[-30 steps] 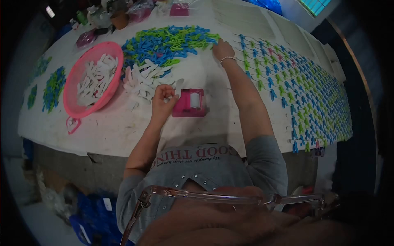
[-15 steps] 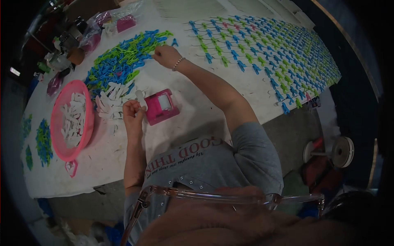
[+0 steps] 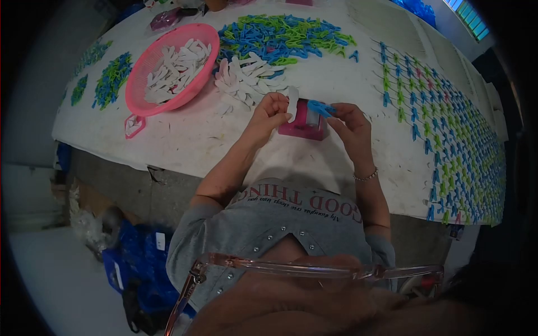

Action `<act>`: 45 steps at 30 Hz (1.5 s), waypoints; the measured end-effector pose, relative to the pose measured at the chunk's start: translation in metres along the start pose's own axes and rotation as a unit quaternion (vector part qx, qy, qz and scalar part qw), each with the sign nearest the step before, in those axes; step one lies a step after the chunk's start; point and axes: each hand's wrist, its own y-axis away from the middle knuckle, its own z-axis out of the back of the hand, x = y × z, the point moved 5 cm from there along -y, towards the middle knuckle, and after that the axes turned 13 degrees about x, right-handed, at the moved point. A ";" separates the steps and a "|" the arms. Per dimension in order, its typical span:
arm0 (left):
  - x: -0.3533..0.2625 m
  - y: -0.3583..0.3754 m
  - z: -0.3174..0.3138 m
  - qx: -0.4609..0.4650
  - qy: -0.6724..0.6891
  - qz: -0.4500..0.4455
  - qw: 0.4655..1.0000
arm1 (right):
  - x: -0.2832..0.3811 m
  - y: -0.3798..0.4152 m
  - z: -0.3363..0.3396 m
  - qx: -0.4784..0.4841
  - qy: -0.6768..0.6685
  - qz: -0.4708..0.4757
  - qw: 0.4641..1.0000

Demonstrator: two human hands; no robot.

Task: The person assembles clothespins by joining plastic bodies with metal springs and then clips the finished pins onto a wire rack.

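Pinched between the closed fingers of my left hand [image 3: 268, 116] is a white, rounded strip [image 3: 293, 102], held upright. My right hand [image 3: 354, 127] grips a blue clothespin [image 3: 320, 108] by one end, its other end pointing towards the strip; a small gap seems to separate the two. Below both hands sits a deep-pink box [image 3: 305, 130] with a pale block or roll inside, partly covered by the clothespin. A heap of similar white strips [image 3: 246, 84] lies just beyond my left hand. Farther back spreads a pile of blue and green clothespins [image 3: 280, 36].
A pink basket [image 3: 134, 84] of white strips stands on the left of the white-covered table [image 3: 196, 137]. Smaller clothespin piles [image 3: 112, 81] lie past it. Rows of blue and green clothespins [image 3: 448, 134] on thin wires fill the right side. The near table edge runs by my body.
My right hand has come back from the clothespin pile to the pink box with a blue clothespin. My left hand still holds the white strip. The head view has swung left.
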 end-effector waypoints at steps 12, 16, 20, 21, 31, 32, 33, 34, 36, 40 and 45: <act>-0.006 0.003 -0.015 0.034 0.013 0.001 0.999 | -0.002 -0.002 -0.019 0.008 0.020 -0.004 1.000; -0.003 0.003 -0.013 0.019 0.007 0.003 1.000 | -0.001 -0.003 -0.019 -0.001 0.033 -0.013 0.999; -0.004 0.005 -0.012 0.025 -0.026 0.003 0.999 | 0.037 0.004 -0.025 -0.045 0.440 0.202 0.874; -0.003 0.005 -0.011 0.021 -0.032 0.000 0.999 | 0.039 0.006 -0.027 -0.041 0.498 0.229 0.835; -0.003 0.003 0.011 -0.058 -0.102 -0.041 0.992 | 0.037 0.081 0.074 -0.214 0.599 0.054 0.770; -0.003 0.003 0.017 -0.075 -0.109 -0.041 0.990 | 0.034 0.100 0.094 -0.246 0.607 0.017 0.756; -0.003 0.002 0.020 -0.092 -0.117 -0.042 0.988 | 0.031 0.119 0.115 -0.277 0.613 -0.020 0.740; -0.002 0.002 0.019 -0.092 -0.116 -0.041 0.988 | 0.029 0.139 0.135 -0.308 0.612 -0.058 0.726; -0.001 0.002 0.018 -0.098 -0.128 -0.027 0.987 | 0.027 0.174 0.168 -0.353 0.624 -0.125 0.686; 0.004 0.000 0.020 -0.096 -0.123 -0.031 0.987 | 0.023 0.210 0.211 -0.403 0.623 -0.256 0.620; 0.005 0.001 0.024 -0.107 -0.126 -0.032 0.986 | 0.019 0.214 0.227 -0.422 0.606 -0.300 0.604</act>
